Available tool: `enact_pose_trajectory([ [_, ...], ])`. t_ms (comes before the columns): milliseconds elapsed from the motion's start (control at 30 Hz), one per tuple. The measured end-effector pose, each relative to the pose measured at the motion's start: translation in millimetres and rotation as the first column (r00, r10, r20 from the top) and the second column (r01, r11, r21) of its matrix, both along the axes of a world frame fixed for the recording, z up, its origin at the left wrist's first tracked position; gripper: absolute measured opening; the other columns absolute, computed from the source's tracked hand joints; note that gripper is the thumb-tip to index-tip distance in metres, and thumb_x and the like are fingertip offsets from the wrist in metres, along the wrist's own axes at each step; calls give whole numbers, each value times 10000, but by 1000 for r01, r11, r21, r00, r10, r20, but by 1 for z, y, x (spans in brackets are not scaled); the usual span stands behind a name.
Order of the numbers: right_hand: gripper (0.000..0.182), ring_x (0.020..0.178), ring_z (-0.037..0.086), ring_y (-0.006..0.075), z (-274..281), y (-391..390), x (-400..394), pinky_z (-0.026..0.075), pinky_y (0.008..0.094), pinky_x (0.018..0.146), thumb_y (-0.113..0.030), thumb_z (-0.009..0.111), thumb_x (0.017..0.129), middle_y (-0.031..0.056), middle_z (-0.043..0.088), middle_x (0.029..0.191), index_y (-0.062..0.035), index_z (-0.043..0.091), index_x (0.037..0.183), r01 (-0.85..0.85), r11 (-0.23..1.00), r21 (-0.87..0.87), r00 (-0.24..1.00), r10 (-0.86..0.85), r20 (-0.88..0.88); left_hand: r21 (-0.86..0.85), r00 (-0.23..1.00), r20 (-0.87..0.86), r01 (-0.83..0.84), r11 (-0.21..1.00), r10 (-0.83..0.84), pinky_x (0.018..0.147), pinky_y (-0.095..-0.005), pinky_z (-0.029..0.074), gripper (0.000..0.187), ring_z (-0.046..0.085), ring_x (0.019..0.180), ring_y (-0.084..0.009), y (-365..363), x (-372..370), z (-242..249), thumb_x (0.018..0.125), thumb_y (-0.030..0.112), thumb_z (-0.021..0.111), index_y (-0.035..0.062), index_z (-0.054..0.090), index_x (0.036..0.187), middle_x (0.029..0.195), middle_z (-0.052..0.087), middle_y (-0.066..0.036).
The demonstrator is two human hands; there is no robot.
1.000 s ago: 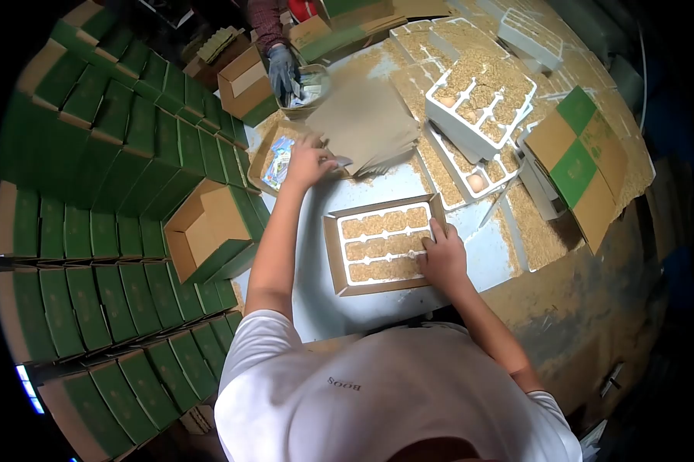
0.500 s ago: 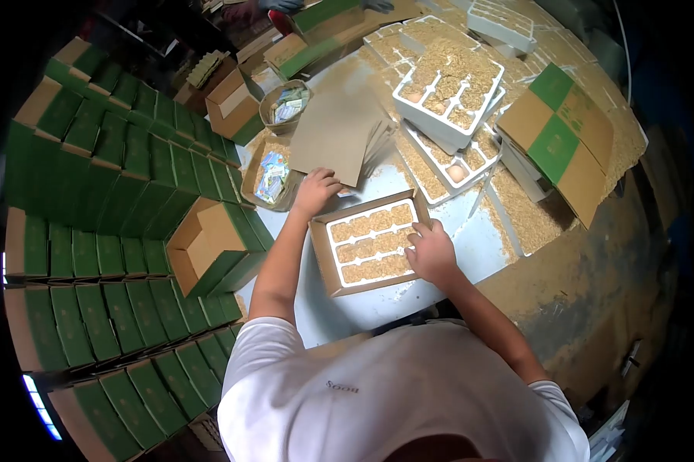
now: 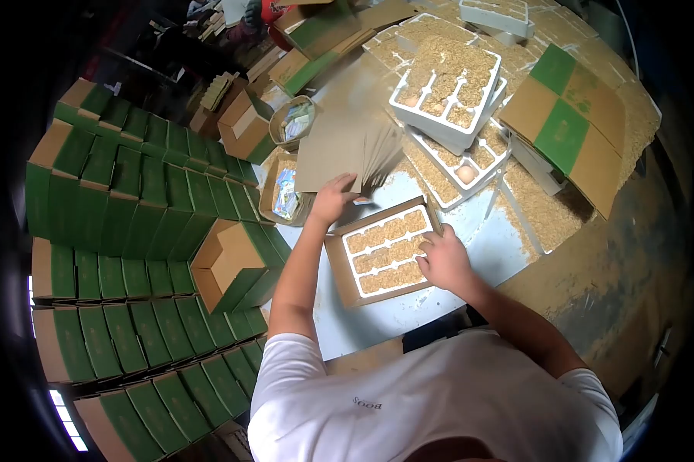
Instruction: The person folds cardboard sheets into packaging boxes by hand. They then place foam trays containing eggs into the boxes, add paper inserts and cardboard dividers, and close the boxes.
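Note:
An open cardboard box (image 3: 339, 269) lies in front of me on the table. Inside it sits a white foam tray (image 3: 394, 288), its several cells filled with straw-coloured shavings. My right hand (image 3: 445, 260) is at the right side of the tray, fingers curled over its edge and the shavings. My left hand (image 3: 336, 199) is at the near edge of a fanned stack of brown cardboard sheets (image 3: 331, 158), its fingers closed on that edge. Part of the grip is hidden. A small printed card (image 3: 361, 201) shows beside the left fingers.
Stacked green boxes (image 3: 131, 269) fill the left side, with an open box (image 3: 235, 262) among them. Two baskets of printed packets (image 3: 285, 192) stand beyond my left arm. Foam trays with shavings (image 3: 447, 85), one holding an egg (image 3: 465, 174), and a green-brown carton (image 3: 562, 115) are at the right.
The camera view has shifted, so the scene sits further right and lower. My left fingers have drawn together at the sheets' edge. My right hand stays at the tray, its fingers slightly shifted.

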State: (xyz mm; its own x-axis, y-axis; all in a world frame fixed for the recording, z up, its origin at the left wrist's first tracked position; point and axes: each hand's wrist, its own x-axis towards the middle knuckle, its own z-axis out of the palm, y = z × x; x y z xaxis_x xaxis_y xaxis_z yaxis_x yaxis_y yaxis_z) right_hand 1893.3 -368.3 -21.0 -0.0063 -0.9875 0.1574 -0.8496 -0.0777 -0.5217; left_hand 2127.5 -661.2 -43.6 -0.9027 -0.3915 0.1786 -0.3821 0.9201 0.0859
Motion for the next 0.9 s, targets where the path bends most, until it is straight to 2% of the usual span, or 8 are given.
enact_pose_trajectory([
  [200,183,1010,561,361,-1,2,1,508,412,887,-195,727,794,96,687,1094,-55,731,912,51,997,-54,998,-49,35,-78,985,-170,22,997,-35,963,-430,515,261,636,1164,-297,-1,8,30,720,52,721,130,743,967,1227,688,-84],
  [300,165,1031,559,368,5,3,3,506,419,904,-182,721,803,88,686,1080,-61,726,915,73,997,-1,994,-73,76,-26,910,-379,-192,981,168,925,-423,530,270,655,1099,-324,2,16,83,719,-34,682,54,723,971,1164,709,-99],
  [367,134,1043,563,381,5,-1,2,506,442,888,-172,707,803,94,671,1040,-66,710,886,86,995,-45,991,-81,109,205,689,-639,-278,938,343,842,-312,544,287,691,968,-222,17,16,125,798,-109,657,17,752,1037,1099,711,-120],
  [433,93,1042,577,391,2,1,3,511,467,858,-152,683,804,104,654,975,-70,688,846,112,986,-123,985,-94,146,187,461,-821,-342,921,338,816,-278,535,265,678,913,-192,38,21,158,821,-94,682,19,765,1046,1055,691,-100],
  [500,71,1029,591,384,10,2,4,510,470,865,-127,664,813,105,660,945,-67,681,846,93,981,-172,982,-63,176,33,365,-909,-418,908,201,797,-297,537,281,675,940,-221,78,23,192,816,-101,701,7,751,1071,1035,682,-115],
  [633,77,1004,611,354,9,5,4,482,467,947,-90,650,847,101,693,969,-52,696,895,129,973,-194,943,-60,328,410,-260,-901,-252,877,347,899,-281,522,538,626,1001,-162,159,1,208,838,-104,732,44,604,1339,1105,614,-40],
  [833,171,1081,617,324,-4,2,-3,453,397,1015,-15,616,888,110,711,1092,-32,702,1036,147,970,-193,877,-37,479,736,-333,-664,-133,664,670,896,-291,521,495,607,951,-155,248,-13,189,812,-112,746,30,615,1269,1031,558,-19],
  [900,214,1119,614,306,-12,1,-7,437,379,1041,29,580,888,125,699,1143,-17,689,1066,135,975,-175,812,-8,583,728,-179,-685,-187,659,706,877,-286,513,344,594,919,-136,269,-12,172,808,-109,750,16,653,1114,1004,563,-24],
])
